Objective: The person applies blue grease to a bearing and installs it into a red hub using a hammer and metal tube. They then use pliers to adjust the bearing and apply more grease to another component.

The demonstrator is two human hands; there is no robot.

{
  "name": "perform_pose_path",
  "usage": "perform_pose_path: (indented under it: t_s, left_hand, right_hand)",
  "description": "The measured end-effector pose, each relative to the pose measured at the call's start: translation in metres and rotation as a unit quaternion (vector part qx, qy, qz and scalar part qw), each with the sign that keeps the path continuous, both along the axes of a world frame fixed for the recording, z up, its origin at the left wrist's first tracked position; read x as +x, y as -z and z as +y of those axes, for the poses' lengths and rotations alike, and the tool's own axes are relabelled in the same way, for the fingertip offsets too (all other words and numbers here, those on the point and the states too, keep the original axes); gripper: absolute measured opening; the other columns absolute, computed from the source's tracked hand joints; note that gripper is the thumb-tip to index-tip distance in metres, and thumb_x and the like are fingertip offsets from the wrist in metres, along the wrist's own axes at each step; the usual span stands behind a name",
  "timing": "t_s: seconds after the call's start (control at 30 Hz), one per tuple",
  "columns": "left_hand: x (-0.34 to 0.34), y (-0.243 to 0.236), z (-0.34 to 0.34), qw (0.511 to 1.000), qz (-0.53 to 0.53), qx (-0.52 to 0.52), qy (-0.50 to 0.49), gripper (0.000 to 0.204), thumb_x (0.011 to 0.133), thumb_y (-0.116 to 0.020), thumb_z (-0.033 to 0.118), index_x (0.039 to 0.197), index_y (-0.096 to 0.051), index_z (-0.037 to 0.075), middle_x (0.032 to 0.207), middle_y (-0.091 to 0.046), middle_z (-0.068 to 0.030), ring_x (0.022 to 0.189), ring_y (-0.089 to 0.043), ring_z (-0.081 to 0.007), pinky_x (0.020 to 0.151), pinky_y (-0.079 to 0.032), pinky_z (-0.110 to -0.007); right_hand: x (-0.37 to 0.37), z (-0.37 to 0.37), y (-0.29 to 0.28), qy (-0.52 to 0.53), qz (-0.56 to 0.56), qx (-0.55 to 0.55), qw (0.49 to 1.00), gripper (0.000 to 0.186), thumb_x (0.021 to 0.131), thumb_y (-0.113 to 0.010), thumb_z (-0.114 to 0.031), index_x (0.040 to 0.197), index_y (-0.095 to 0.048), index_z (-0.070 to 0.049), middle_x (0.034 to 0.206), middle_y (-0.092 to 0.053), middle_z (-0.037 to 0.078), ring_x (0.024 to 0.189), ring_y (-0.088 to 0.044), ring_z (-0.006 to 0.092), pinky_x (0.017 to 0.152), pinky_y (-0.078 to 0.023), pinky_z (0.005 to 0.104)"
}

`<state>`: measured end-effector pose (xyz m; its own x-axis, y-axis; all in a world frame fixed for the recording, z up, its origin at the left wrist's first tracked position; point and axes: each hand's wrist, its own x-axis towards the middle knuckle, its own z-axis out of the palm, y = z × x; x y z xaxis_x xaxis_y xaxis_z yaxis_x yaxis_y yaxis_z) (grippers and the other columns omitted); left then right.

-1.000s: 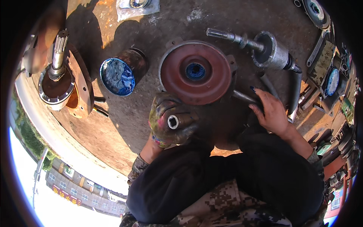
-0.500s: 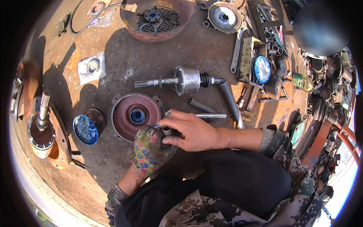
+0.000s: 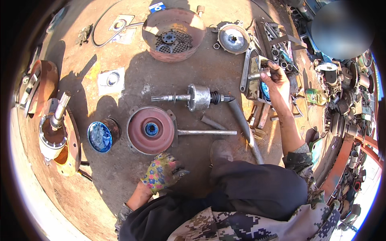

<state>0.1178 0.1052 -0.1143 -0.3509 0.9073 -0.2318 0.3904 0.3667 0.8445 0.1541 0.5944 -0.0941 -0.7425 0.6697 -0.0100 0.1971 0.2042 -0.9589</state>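
Note:
My right hand (image 3: 278,82), bare, is raised over the tool box (image 3: 253,90) and grips a small metal cylinder (image 3: 255,75), perhaps a socket. My left hand (image 3: 163,172), in a flowered glove, rests low with its fingers apart and nothing in them. Just above it lies a round reddish-brown housing (image 3: 138,134) with blue grease around its centre hole. A straight metal rod (image 3: 209,132) sticks out to the housing's right. Farther off lies a splined shaft with a silver drum (image 3: 200,97). Left of the housing, a tipped can (image 3: 116,128) shows blue grease at its mouth.
A deep round pan (image 3: 173,56) with metal parts stands at the back, beside a silver disc cover (image 3: 233,39). A large wrench (image 3: 245,72) leans by the tool box. A long pipe (image 3: 245,130) lies near my shoe (image 3: 220,152). Machine parts crowd the far right.
My right hand has left my gloved left hand and swung up and right to the tool box with the metal cylinder. My left hand has let go and its fingers have loosened.

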Motion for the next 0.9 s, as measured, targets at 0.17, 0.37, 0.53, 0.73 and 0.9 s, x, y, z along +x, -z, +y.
perform_pose_path:
  t_s: [0.17,0.37,0.53,0.73,0.9]
  left_hand:
    - [0.010,0.027,-0.018,0.999,0.033,0.010,-0.010,0.027,0.092,-0.085,0.027,0.113,-0.081,0.010,0.100,-0.075,-0.0126,0.096,-0.070,-0.0368,0.085,-0.056,-0.049]
    - [0.005,0.004,-0.018,0.997,0.014,0.057,-0.052,0.033,0.096,-0.084,0.027,0.123,-0.079,0.010,0.113,-0.076,-0.0144,0.105,-0.071,-0.0385,0.094,-0.057,-0.050]
    - [0.005,-0.005,-0.012,0.984,-0.102,0.092,-0.109,0.040,0.095,-0.085,0.016,0.133,-0.076,0.008,0.114,-0.076,-0.0167,0.108,-0.074,-0.0358,0.094,-0.058,-0.047]
    - [0.010,-0.005,-0.006,0.979,-0.108,0.103,-0.139,0.047,0.098,-0.080,0.017,0.143,-0.070,0.010,0.115,-0.076,-0.0166,0.108,-0.074,-0.0364,0.094,-0.058,-0.046]
    - [0.015,-0.026,-0.007,0.983,-0.085,0.046,-0.155,0.045,0.094,-0.084,0.012,0.137,-0.072,0.005,0.115,-0.077,-0.0156,0.105,-0.077,-0.0325,0.089,-0.060,-0.045]
  right_hand:
    - [0.018,0.170,0.024,0.196,-0.018,-0.086,0.977,0.033,0.104,-0.076,-0.008,0.137,-0.070,-0.003,0.114,-0.075,0.007,0.095,-0.072,0.0168,0.082,-0.059,0.0306]
    - [0.037,0.291,0.062,0.264,0.052,-0.240,0.933,0.023,0.111,-0.066,-0.022,0.123,-0.073,-0.004,0.105,-0.076,0.007,0.085,-0.072,0.0161,0.068,-0.060,0.0330]
    - [0.050,0.257,0.066,0.199,-0.017,-0.196,0.960,0.021,0.110,-0.067,-0.021,0.124,-0.073,-0.006,0.100,-0.074,0.004,0.080,-0.067,0.0141,0.066,-0.055,0.0290]
    - [0.002,0.055,-0.006,0.093,0.104,-0.130,0.982,0.035,0.108,-0.074,-0.014,0.142,-0.068,-0.006,0.117,-0.074,0.002,0.100,-0.069,0.0125,0.084,-0.052,0.0291]
    - [-0.034,-0.028,-0.021,-0.063,0.084,-0.105,0.989,0.036,0.109,-0.072,-0.009,0.144,-0.066,-0.003,0.115,-0.073,0.001,0.095,-0.066,0.0102,0.084,-0.054,0.0287]
